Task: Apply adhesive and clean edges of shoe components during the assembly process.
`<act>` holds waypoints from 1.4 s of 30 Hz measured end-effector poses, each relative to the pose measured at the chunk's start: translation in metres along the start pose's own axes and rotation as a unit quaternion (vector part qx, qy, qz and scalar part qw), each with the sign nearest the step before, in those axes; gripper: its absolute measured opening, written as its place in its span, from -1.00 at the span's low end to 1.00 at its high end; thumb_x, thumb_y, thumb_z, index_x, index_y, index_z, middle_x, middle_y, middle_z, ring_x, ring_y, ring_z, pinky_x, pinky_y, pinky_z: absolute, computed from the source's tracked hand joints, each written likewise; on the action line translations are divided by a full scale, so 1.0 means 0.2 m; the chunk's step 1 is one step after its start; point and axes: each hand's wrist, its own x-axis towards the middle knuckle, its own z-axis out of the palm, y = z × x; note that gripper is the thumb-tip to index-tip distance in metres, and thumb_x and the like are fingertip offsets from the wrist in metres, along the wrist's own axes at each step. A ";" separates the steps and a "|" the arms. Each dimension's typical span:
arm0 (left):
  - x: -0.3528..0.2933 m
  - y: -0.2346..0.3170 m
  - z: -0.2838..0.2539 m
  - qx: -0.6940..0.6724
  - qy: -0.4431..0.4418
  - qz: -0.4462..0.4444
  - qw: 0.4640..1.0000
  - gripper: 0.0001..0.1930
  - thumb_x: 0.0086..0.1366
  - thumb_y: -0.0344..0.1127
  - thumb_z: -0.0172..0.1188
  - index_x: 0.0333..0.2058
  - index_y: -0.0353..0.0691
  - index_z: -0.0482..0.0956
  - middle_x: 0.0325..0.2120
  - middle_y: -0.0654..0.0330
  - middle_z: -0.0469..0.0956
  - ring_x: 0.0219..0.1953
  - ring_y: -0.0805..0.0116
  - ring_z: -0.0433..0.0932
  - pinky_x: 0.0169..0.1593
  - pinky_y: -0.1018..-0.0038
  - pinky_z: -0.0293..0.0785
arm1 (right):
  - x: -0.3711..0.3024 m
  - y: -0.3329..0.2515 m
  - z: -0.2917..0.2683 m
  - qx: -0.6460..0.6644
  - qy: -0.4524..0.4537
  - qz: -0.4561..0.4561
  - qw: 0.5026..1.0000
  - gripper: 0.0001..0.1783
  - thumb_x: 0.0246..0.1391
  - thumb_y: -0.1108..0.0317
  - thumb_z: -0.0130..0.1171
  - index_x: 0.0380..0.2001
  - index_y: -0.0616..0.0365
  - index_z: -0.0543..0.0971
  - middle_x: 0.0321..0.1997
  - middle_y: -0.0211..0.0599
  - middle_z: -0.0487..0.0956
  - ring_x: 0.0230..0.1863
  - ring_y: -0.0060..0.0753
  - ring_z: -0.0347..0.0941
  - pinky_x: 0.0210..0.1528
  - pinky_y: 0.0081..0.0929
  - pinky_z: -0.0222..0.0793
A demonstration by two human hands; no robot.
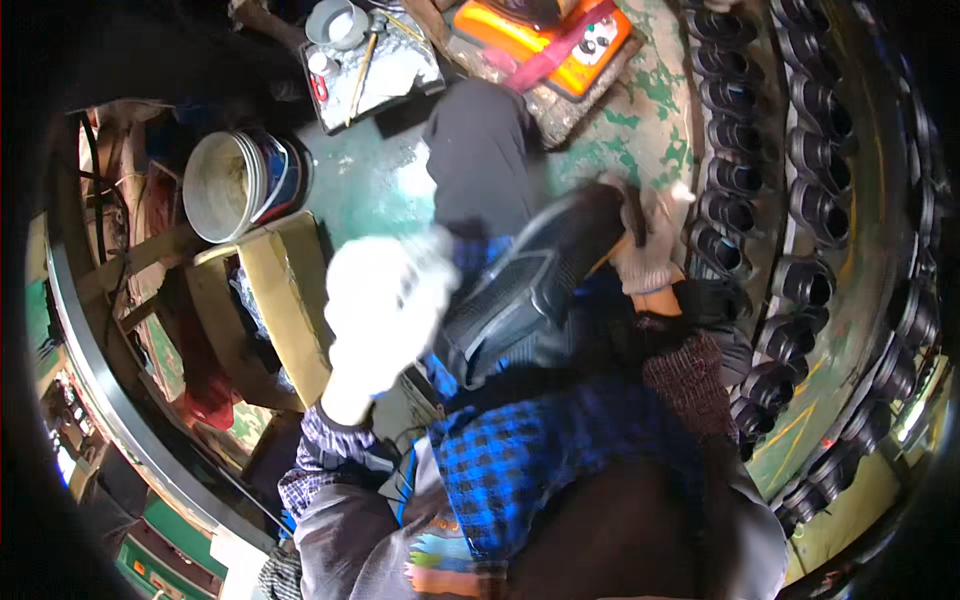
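Note:
A black shoe (510, 295) lies slantwise across my lap, over the blue checked cloth (520, 450). My right hand (650, 240), in a pale knit glove, is closed round the shoe's far end, at the upper right. To the left of the shoe is my left hand (385, 310), in a white glove. It is smeared by motion and overexposed, so its fingers do not show clearly. Whether it touches the shoe I cannot tell.
Rows of black shoes (735, 175) stand on racks at the right. At the left are a white bucket (218, 188) and an open cardboard box (285, 310). Ahead lie a tray (405, 80) with a grey bowl (337, 24) and brush (364, 75), and an orange case (535, 45).

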 end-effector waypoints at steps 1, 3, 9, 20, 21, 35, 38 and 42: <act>0.08 -0.14 0.01 -0.007 0.058 -0.055 0.997 -0.74 0.16 -0.35 0.11 -0.17 -0.26 0.57 -0.28 0.10 0.58 -0.28 0.23 0.53 -0.12 0.40 0.41 | 0.01 0.01 -0.05 0.026 -0.005 0.021 0.999 -0.80 0.23 0.25 -0.08 -0.25 0.12 0.46 -0.22 -0.28 0.51 -0.24 -0.44 0.43 -0.18 -0.47 0.37; 0.30 -0.45 0.04 0.077 0.140 -0.043 0.986 -0.67 0.15 -0.20 0.11 -0.16 -0.26 0.54 -0.33 0.03 0.55 -0.26 0.05 0.51 -0.12 0.27 0.40 | -0.01 0.01 0.01 0.077 -0.013 0.073 0.994 -0.73 0.24 0.20 -0.11 -0.21 0.19 0.40 -0.14 -0.19 0.50 -0.16 -0.34 0.41 -0.08 -0.38 0.35; 0.97 -1.18 0.24 0.230 0.235 -0.031 0.944 -0.62 0.24 -0.06 -0.06 -0.12 -0.18 0.47 -0.30 -0.12 0.52 -0.18 -0.07 0.49 -0.10 0.22 0.38 | -0.07 -0.03 0.09 -0.016 -0.096 -0.038 0.995 -0.52 0.23 0.14 -0.12 -0.09 0.43 0.42 -0.10 -0.02 0.52 -0.09 -0.16 0.46 0.02 -0.27 0.39; 0.90 -1.19 0.32 0.206 0.141 -0.161 0.955 -0.66 0.23 -0.15 -0.04 -0.15 -0.23 0.51 -0.40 -0.08 0.56 -0.37 -0.02 0.54 -0.26 0.23 0.44 | -0.08 -0.06 0.18 -0.027 -0.033 -0.002 0.999 -0.50 0.06 0.09 0.00 -0.15 0.37 0.46 -0.15 -0.07 0.53 -0.13 -0.23 0.46 0.00 -0.36 0.36; 0.83 -1.02 0.25 0.166 0.179 -0.188 0.951 -0.64 0.26 -0.18 -0.06 -0.07 -0.25 0.48 -0.35 -0.08 0.56 -0.36 -0.03 0.54 -0.27 0.25 0.43 | -0.04 -0.03 0.12 -0.002 -0.025 0.006 1.000 -0.48 0.07 0.07 -0.02 -0.14 0.39 0.45 -0.14 -0.07 0.52 -0.11 -0.23 0.45 0.02 -0.35 0.34; -0.17 -0.13 -0.03 0.119 -0.174 0.012 0.977 -0.46 -0.05 -0.51 0.10 -0.03 0.07 0.52 -0.56 0.16 0.50 -0.58 0.20 0.47 -0.52 0.41 0.39 | -0.01 0.07 0.02 -0.192 -0.046 -0.096 0.976 -0.54 0.15 0.17 -0.15 -0.11 0.38 0.46 -0.09 -0.10 0.51 -0.04 -0.28 0.41 0.06 -0.39 0.30; -0.19 -0.08 -0.01 0.159 -0.152 0.019 0.975 -0.43 -0.09 -0.50 0.12 -0.02 0.09 0.51 -0.59 0.17 0.46 -0.59 0.20 0.45 -0.52 0.37 0.39 | -0.03 0.08 0.02 -0.338 -0.048 -0.195 0.920 -0.60 0.15 0.26 -0.12 -0.12 0.37 0.47 -0.08 -0.11 0.51 -0.04 -0.30 0.41 0.06 -0.40 0.31; -0.24 -0.12 -0.05 0.150 -0.197 0.000 0.969 -0.38 -0.10 -0.48 0.13 0.04 0.12 0.46 -0.61 0.19 0.42 -0.62 0.24 0.42 -0.51 0.35 0.39 | -0.04 0.06 0.00 -0.496 -0.042 -0.289 0.818 -0.69 0.14 0.37 -0.07 -0.13 0.35 0.48 -0.08 -0.11 0.51 -0.03 -0.32 0.41 0.06 -0.41 0.32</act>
